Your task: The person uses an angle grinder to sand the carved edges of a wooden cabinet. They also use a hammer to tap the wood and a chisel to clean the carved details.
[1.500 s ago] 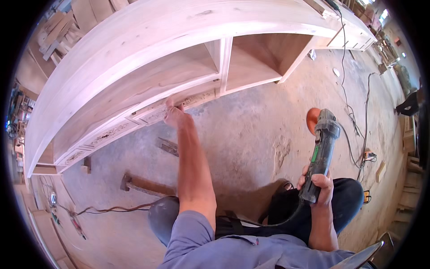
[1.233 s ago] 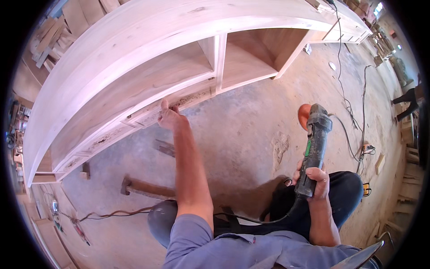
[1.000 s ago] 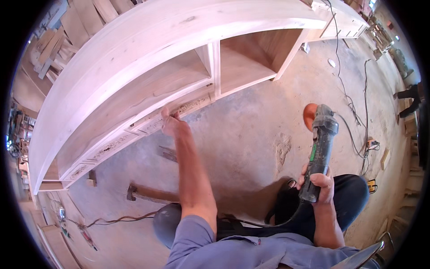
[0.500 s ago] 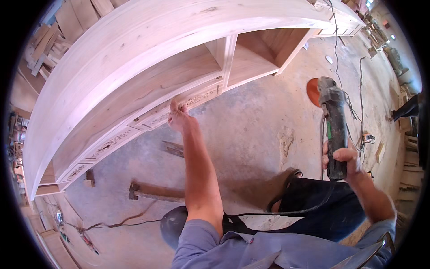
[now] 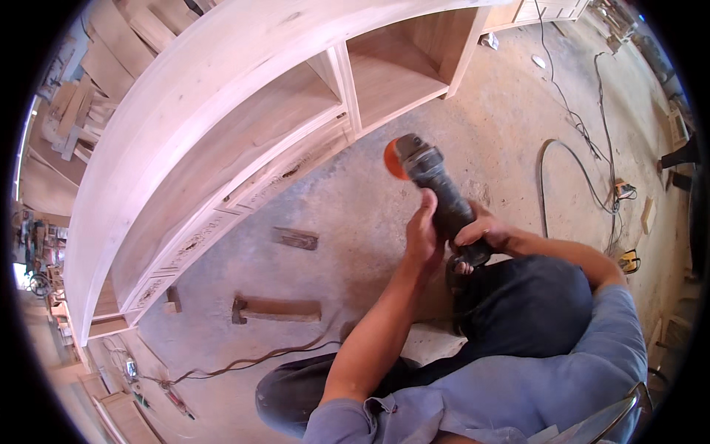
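A dark angle grinder (image 5: 442, 185) with an orange disc (image 5: 395, 158) is held above the floor in front of me, its disc end pointing up and left. My right hand (image 5: 485, 228) is closed around the rear of its body. My left hand (image 5: 424, 235) is at the grinder's left side, thumb up along the body; its other fingers are partly hidden behind the tool. Beyond the disc, apart from it, stands a pale wooden cabinet (image 5: 200, 118) with a curved-looking top, open compartments and a carved lower rail (image 5: 244, 200).
A hammer-like tool with a wooden handle (image 5: 285, 317) and a short wood piece (image 5: 296, 237) lie on the floor. Cables (image 5: 222, 368) run across the lower left, and more cords (image 5: 584, 129) lie at the right. Wood offcuts (image 5: 81, 111) are stacked behind the cabinet.
My left hand has left the cabinet's carved rail and come to the grinder. My right hand has brought the grinder left and tilted its disc end toward the cabinet.
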Action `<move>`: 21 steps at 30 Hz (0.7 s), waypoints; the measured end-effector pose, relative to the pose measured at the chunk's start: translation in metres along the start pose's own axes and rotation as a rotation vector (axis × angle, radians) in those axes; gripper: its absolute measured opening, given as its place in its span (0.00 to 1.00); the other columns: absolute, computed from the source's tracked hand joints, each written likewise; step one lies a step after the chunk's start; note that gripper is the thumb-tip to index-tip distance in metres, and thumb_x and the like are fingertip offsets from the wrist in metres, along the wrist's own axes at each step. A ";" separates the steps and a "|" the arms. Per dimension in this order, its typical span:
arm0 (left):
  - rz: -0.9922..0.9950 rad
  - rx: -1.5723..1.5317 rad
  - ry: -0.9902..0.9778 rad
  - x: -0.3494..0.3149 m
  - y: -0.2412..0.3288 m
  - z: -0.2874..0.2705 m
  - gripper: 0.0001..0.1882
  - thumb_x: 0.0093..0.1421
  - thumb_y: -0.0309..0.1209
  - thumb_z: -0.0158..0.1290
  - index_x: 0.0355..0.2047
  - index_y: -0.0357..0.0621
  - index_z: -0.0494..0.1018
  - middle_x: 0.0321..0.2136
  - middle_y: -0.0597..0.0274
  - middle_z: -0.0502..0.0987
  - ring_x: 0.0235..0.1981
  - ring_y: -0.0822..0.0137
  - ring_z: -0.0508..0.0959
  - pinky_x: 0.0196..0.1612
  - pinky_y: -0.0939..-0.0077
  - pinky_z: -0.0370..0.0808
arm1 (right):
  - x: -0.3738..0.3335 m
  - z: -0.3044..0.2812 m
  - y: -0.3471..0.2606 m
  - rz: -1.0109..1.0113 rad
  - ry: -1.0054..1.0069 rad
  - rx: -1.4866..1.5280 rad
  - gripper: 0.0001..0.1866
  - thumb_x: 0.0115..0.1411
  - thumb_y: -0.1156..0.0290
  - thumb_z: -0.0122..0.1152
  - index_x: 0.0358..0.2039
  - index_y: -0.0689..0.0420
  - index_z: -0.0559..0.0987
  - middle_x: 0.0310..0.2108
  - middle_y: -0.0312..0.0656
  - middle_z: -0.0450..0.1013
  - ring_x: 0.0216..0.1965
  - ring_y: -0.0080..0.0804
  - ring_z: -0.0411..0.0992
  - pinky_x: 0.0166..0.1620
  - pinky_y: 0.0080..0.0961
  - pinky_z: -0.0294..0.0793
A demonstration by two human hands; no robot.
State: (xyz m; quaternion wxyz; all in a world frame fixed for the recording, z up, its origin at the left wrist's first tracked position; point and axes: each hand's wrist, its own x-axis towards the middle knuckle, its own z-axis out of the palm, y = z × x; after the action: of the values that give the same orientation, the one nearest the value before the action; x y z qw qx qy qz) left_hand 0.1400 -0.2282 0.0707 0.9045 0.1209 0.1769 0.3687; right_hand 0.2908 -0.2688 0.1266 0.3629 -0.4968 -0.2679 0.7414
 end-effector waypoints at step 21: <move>0.009 0.632 0.520 0.014 0.011 -0.066 0.16 0.67 0.35 0.52 0.49 0.38 0.75 0.43 0.59 0.80 0.42 0.63 0.80 0.48 0.65 0.75 | 0.035 -0.051 0.056 -0.094 0.308 -0.057 0.36 0.41 0.74 0.70 0.55 0.62 0.71 0.38 0.41 0.72 0.38 0.33 0.71 0.45 0.28 0.71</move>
State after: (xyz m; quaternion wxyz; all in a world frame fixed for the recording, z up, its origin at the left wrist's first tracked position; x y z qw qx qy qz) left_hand 0.1156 -0.2047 0.0109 0.7463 0.2966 0.5038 0.3182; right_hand 0.3143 -0.2719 0.0463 0.4199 -0.6017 -0.2529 0.6306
